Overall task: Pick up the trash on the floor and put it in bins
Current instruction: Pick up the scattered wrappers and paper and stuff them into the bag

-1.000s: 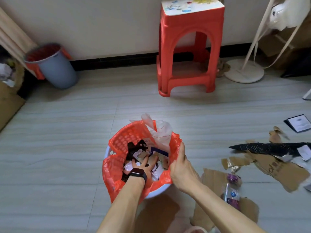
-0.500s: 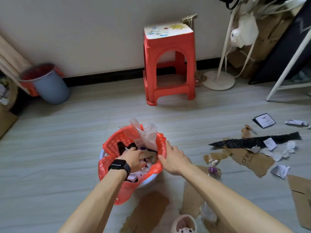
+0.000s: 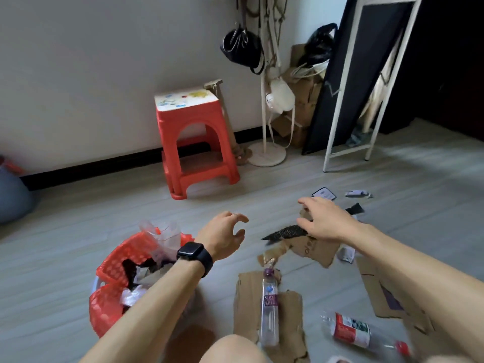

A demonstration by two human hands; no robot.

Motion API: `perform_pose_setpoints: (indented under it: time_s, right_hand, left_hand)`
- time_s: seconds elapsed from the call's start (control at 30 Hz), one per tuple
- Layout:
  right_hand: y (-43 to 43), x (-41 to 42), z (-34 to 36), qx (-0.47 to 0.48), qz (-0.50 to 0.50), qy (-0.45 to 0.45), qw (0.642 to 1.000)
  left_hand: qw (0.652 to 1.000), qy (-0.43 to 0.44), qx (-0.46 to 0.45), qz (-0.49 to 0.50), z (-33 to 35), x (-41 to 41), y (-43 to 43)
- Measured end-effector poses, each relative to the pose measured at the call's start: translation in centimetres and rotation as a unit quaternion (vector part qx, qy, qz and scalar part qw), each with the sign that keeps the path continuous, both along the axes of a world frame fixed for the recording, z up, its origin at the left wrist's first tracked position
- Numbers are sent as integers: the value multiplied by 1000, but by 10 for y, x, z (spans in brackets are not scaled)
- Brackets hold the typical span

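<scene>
A red mesh bin (image 3: pixel 117 268) stands on the floor at lower left, stuffed with paper, plastic and dark scraps. My left hand (image 3: pixel 222 235), with a black watch on its wrist, hovers to the right of the bin, fingers loosely curled and holding nothing. My right hand (image 3: pixel 324 221) reaches out with fingers spread above a black mesh strip (image 3: pixel 285 231) and a torn cardboard piece (image 3: pixel 314 248). A clear bottle with a purple label (image 3: pixel 269 305) lies on another cardboard sheet (image 3: pixel 246 310). A second bottle with a red label (image 3: pixel 353 328) lies at lower right.
A red plastic stool (image 3: pixel 193 142) stands by the wall. Beside it are a white stand (image 3: pixel 264 142) hung with bags and a leaning white frame (image 3: pixel 348 100). A blue bin (image 3: pixel 10 195) sits at far left. Paper scraps and a black card (image 3: pixel 324 193) lie beyond my right hand.
Both hands left the red bin and moved right, out over the floor trash. My left hand came out of the bin holding nothing. The view swung to the right.
</scene>
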State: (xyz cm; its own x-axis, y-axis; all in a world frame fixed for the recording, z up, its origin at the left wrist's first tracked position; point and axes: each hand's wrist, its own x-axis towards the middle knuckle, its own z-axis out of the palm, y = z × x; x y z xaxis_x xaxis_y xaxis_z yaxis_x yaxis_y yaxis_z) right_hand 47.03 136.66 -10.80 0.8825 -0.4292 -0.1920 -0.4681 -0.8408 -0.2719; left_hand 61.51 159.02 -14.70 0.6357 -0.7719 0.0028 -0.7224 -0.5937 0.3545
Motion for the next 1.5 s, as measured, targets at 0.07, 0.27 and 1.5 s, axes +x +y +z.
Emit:
perform_pose_setpoints:
  time_s: [0.07,0.27,1.5]
  right_hand:
    - [-17,-23,10,32,-36,-54,997]
    - [-64,-85,-9,86,-171,-198,961]
    - [-202,-46,-367,66,-264,6,962]
  left_hand:
    - [1000,9,-4,-17,-2,-9,-24]
    - [998,39,34,-45,-33,-28,-86]
    - [940,21,311,-140,-311,42,-197]
